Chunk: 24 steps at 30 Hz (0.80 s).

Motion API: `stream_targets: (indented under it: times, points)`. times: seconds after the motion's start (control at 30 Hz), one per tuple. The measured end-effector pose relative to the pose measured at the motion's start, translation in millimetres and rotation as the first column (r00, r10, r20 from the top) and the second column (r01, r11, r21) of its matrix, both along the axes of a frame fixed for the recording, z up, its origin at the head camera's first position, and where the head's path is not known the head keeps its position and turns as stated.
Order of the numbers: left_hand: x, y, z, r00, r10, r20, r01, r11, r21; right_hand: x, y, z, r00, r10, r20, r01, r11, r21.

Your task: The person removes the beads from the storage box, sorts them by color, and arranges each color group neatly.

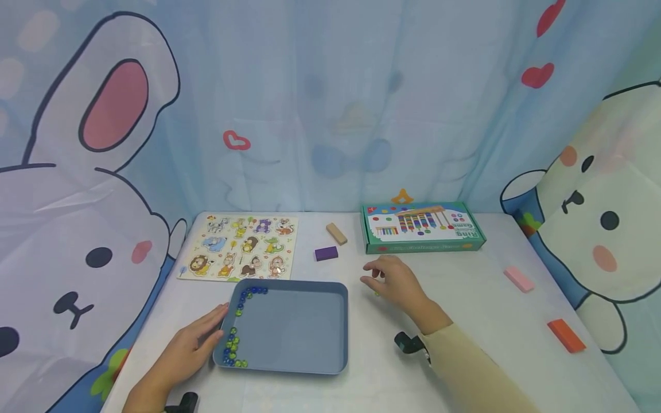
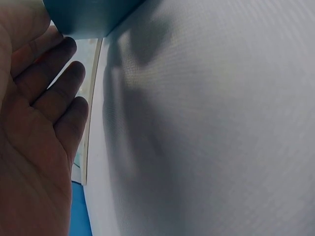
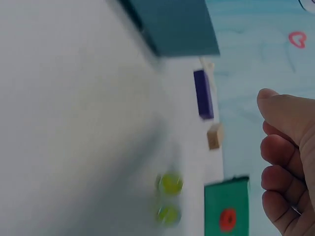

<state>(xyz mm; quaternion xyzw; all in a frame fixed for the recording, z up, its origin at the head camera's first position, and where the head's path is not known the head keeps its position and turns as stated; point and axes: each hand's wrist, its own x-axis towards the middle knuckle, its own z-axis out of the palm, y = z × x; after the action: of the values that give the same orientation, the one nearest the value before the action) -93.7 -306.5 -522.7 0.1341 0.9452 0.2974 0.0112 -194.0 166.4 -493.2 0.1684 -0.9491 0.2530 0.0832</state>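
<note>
Two green marbles (image 3: 170,184) lay on the table (image 1: 496,315) between two and three o'clock from the tray (image 1: 294,327), near the right hand (image 1: 397,282), whose thumb and fingertips stood apart, nothing visibly held. The left hand (image 1: 188,347), fingers extended, was at its nine o'clock wall. Marbles judged light, hard, slippery; mid-height pinch suited. The head view mostly hid them

In the lower middle of the frame I see the tray (image 1: 294,332) on the table (image 1: 361,361), marbles (image 1: 230,339) inside along its left side, the left hand (image 1: 188,347) at its left wall, and the right hand (image 1: 395,281) to its right, near two loose marbles (image 3: 170,184). Behind the tray, left of centre, lies the board (image 1: 242,248); two blocks (image 1: 326,253) sit between it and the box (image 1: 424,228), with two further blocks (image 1: 566,335) towards the frame's right.
</note>
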Motion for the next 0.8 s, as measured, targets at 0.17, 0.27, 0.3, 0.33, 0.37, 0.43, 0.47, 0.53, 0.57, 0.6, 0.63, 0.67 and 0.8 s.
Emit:
stream_targets:
  times: [0.17,0.27,0.3,0.33,0.37,0.43,0.47,0.53,0.57,0.6,0.63,0.67,0.8]
  points:
    - [-0.4,-0.1,-0.5,1.0,0.004,0.004,-0.004,1.0,-0.004,-4.8,-34.4,13.1,0.998,0.067,-0.01,-0.067,0.998,0.019]
    - [-0.8,-0.3,-0.8,1.0,-0.001,0.004,0.001,1.0,-0.007,-6.5,-56.3,21.8,0.994,0.111,-0.007,-0.111,0.993,0.046]
    - [-1.0,-0.4,-0.9,1.0,-0.001,0.003,0.001,1.0,-0.009,-7.3,-63.7,24.4,0.991,0.134,-0.014,-0.133,0.989,0.056]
    - [-1.3,-0.7,-0.9,1.0,-0.001,0.003,0.001,1.0,-0.01,-8.0,-71.4,26.7,0.987,0.159,-0.018,-0.157,0.985,0.073]
    - [-1.6,-1.0,-0.9,1.0,-0.001,0.004,0.001,1.0,-0.012,-8.8,-79.0,28.7,0.983,0.184,-0.02,-0.182,0.979,0.09]
    - [-1.9,-1.6,-0.7,1.0,0.002,0.006,-0.001,1.0,-0.018,-9.7,-94.7,32.4,0.972,0.234,-0.033,-0.228,0.964,0.135]
    - [-1.9,-1.7,-0.3,1.0,0.002,0.007,-0.002,1.0,-0.021,-10.2,-102.3,33.4,0.964,0.264,-0.035,-0.256,0.955,0.152]
    - [-1.9,-1.9,0.3,1.0,0.004,0.007,-0.004,1.0,-0.021,-10.8,-117.5,35.3,0.949,0.314,-0.034,-0.304,0.935,0.181]
    - [-1.8,-1.8,0.8,1.0,0.005,0.008,-0.005,1.0,-0.022,-10.9,-124.7,35.8,0.941,0.338,-0.031,-0.326,0.926,0.191]
    - [-1.7,-1.5,1.0,1.0,0.006,0.007,-0.006,1.0,-0.022,-10.8,-131.8,35.9,0.931,0.363,-0.03,-0.35,0.915,0.2]
    - [-1.5,-1.1,1.3,1.0,0.008,0.009,-0.008,1.0,-0.022,-10.6,-138.2,35.7,0.919,0.393,-0.026,-0.38,0.903,0.201]
    - [-1.4,-0.7,1.3,1.0,0.009,0.008,-0.009,1.0,-0.023,-10.6,-144.7,34.3,0.908,0.419,-0.022,-0.407,0.891,0.203]
    - [-1.1,0.6,0.3,1.0,0.014,0.007,-0.014,0.999,-0.039,-6.7,-166.7,29.2,0.858,0.512,-0.021,-0.495,0.838,0.23]
